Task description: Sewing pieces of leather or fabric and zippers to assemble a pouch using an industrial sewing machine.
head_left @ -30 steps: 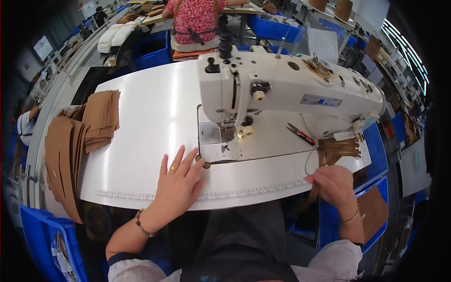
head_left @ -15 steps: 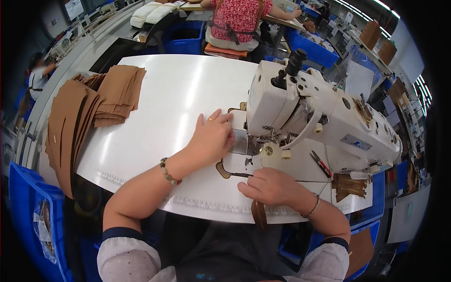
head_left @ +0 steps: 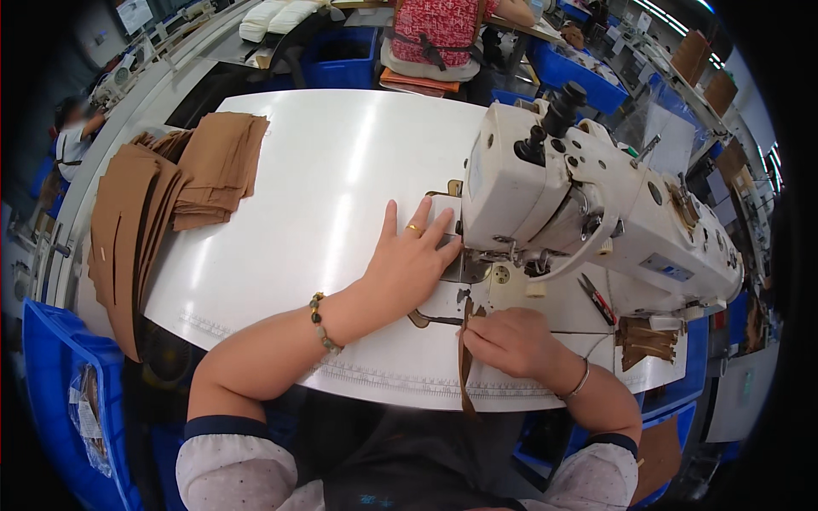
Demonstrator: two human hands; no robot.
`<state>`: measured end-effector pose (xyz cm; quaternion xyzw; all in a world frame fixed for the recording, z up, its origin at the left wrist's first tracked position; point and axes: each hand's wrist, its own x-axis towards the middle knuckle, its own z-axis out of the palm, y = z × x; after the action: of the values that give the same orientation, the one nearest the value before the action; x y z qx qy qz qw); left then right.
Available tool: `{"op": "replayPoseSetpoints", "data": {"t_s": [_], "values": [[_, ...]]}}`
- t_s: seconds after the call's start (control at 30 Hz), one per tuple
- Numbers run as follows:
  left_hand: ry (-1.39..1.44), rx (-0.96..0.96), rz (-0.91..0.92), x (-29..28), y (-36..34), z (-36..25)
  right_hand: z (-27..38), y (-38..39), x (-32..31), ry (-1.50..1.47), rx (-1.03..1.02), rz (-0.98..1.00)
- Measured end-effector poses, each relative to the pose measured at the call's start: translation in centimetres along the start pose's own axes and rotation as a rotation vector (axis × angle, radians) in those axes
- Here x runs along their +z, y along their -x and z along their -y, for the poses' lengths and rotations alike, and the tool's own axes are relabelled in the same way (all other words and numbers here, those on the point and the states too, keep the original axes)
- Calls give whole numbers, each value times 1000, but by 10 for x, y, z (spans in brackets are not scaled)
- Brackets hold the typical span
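A white industrial sewing machine (head_left: 588, 196) stands on the white work table (head_left: 290, 204). My left hand (head_left: 413, 255) lies with fingers spread beside the machine's needle area, over the metal plate; whether anything is under the palm is hidden. My right hand (head_left: 511, 341) pinches a narrow brown strip (head_left: 465, 366) in front of the needle area. The strip's lower end hangs over the table's front edge. Near the machine base, a small brown curved piece (head_left: 418, 319) shows between my hands.
Brown cut pieces lie stacked (head_left: 217, 166) at the table's left, with more fanned pieces (head_left: 123, 238) beside them. Red-handled snips (head_left: 598, 298) and a small brown bundle (head_left: 645, 342) lie right of my right hand. Blue bins (head_left: 68, 366) flank the table. A person in red (head_left: 434, 34) sits ahead.
My left hand's fingers have spread out flat. My right hand has raised the brown strip's upper end toward the needle area. The view has shifted slightly.
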<state>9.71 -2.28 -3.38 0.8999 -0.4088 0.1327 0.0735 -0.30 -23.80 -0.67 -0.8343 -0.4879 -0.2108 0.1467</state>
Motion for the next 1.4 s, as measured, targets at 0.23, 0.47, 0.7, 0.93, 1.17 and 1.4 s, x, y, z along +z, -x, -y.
{"op": "replayPoseSetpoints", "data": {"t_s": [0.23, 0.47, 0.7, 0.93, 1.17, 1.4], "values": [[56, -9, 69, 1, -5, 23, 5, -5, 10, 75, -62, -93], [-61, -351, -71, -42, 35, 119, 7, -3, 9, 185, -139, -75], [-603, -807, -168, -83, 72, 235, 6, -5, 15, 95, -94, -67], [-561, -840, -67, -85, 65, 264, 4, -8, 20, 68, -56, -125], [607, -902, -220, -103, 62, 215, 3, -11, 19, 70, -16, -95], [1596, -833, 378, -61, 112, 48, 4, -9, 16, 70, -24, -99]]}}
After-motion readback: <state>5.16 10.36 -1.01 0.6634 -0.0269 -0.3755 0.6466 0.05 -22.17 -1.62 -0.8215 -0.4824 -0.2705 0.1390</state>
